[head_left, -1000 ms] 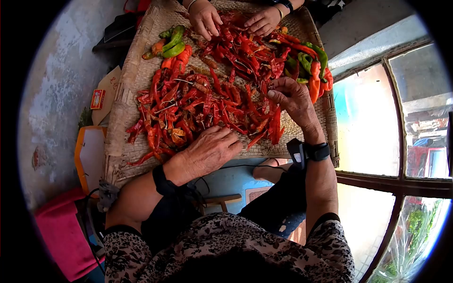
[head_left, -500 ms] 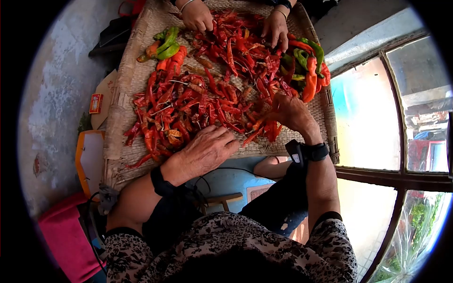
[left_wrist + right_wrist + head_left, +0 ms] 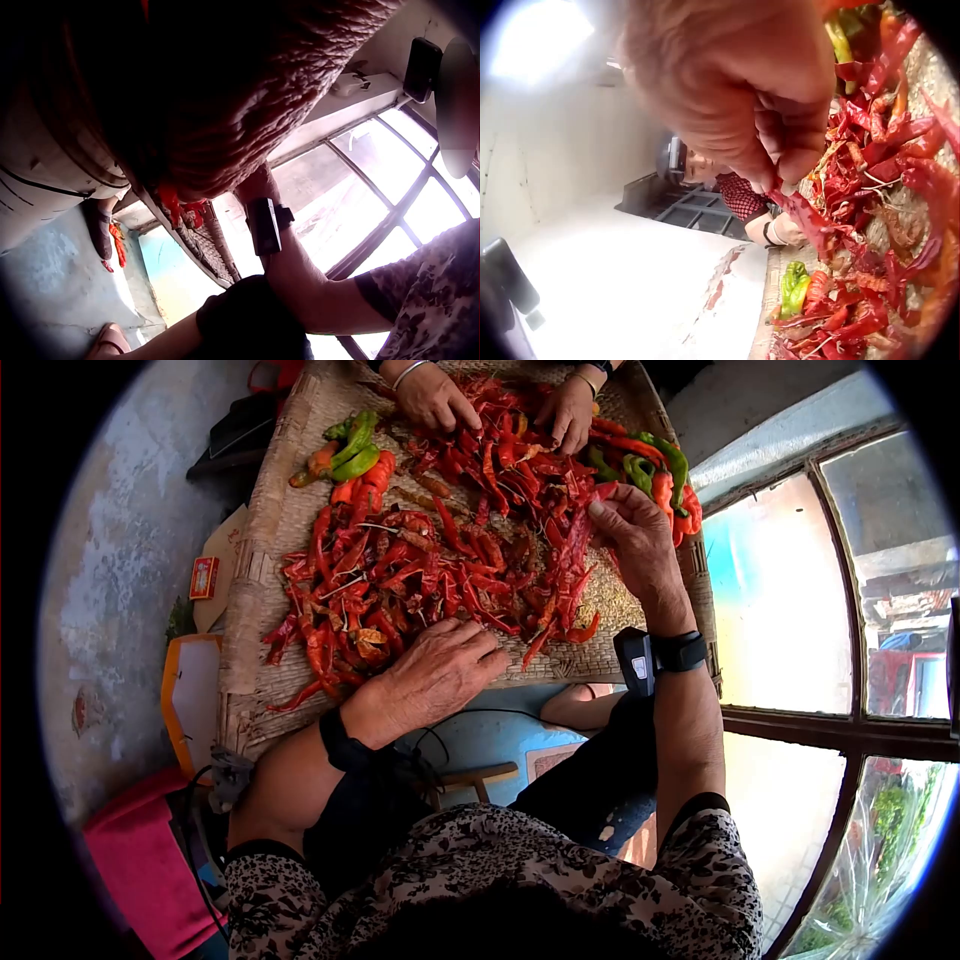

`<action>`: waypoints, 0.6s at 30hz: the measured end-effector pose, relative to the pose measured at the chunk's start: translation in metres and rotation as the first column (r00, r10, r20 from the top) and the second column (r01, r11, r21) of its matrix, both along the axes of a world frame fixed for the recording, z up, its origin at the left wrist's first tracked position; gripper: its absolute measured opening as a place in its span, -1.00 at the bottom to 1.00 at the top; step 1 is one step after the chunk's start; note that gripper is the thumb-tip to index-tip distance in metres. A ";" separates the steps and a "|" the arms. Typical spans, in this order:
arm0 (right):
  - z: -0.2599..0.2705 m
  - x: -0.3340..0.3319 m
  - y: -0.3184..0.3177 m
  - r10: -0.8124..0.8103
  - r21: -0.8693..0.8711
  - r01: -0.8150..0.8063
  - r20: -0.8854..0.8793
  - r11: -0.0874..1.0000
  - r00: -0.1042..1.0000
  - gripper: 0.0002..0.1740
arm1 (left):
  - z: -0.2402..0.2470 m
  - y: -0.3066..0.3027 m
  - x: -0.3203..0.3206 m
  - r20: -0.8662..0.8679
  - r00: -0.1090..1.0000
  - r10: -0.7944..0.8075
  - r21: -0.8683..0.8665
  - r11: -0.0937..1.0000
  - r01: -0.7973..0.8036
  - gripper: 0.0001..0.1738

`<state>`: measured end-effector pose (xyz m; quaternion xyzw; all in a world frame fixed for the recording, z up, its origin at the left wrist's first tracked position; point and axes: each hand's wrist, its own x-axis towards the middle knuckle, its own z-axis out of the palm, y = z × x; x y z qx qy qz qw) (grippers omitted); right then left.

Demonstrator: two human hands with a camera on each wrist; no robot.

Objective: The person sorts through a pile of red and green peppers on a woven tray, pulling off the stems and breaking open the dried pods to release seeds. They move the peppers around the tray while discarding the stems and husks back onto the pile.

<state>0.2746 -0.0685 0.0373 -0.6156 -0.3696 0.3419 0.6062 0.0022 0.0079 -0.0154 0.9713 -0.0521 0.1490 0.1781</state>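
Note:
Dried red chili peppers (image 3: 420, 575) lie in a loose heap on a woven tray (image 3: 254, 560). My right hand (image 3: 640, 540) is above the heap's right side. In the right wrist view its thumb and fingers pinch one wrinkled red chili pepper (image 3: 804, 216), which slants down toward the heap. My left hand (image 3: 430, 670) lies palm down at the heap's near edge, its fingers relaxed and close together. The left wrist view shows mostly the dark, creased skin of that hand (image 3: 247, 135); its fingertips are hidden there.
Across the tray, another person's hands (image 3: 437, 398) are among the far peppers. Green peppers (image 3: 355, 448) lie at the far left, and more green peppers (image 3: 676, 465) with plump red ones at the right edge. A window (image 3: 780, 610) stands close on the right, a wall (image 3: 110, 550) on the left.
My right hand dipped toward the near right of the heap, then rose away and slightly right, pinching a red pepper. My left hand stayed put. The other person's hands shifted among the far peppers.

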 end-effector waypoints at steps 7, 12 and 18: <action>-0.005 -0.007 -0.018 0.173 -0.277 0.033 0.684 0.960 0.709 -0.59 | 0.004 -0.001 0.001 -0.029 1.000 -0.001 -0.030 1.000 0.000 -0.78; -0.018 -0.041 -0.020 0.522 -0.517 -0.159 0.695 0.841 0.494 -0.77 | 0.002 -0.001 0.000 -0.005 1.000 -0.001 0.004 1.000 0.001 -0.76; -0.035 -0.036 -0.010 0.563 -0.527 -0.203 0.737 0.825 0.372 -0.79 | 0.004 0.000 0.000 -0.010 1.000 -0.004 -0.003 1.000 0.004 -0.74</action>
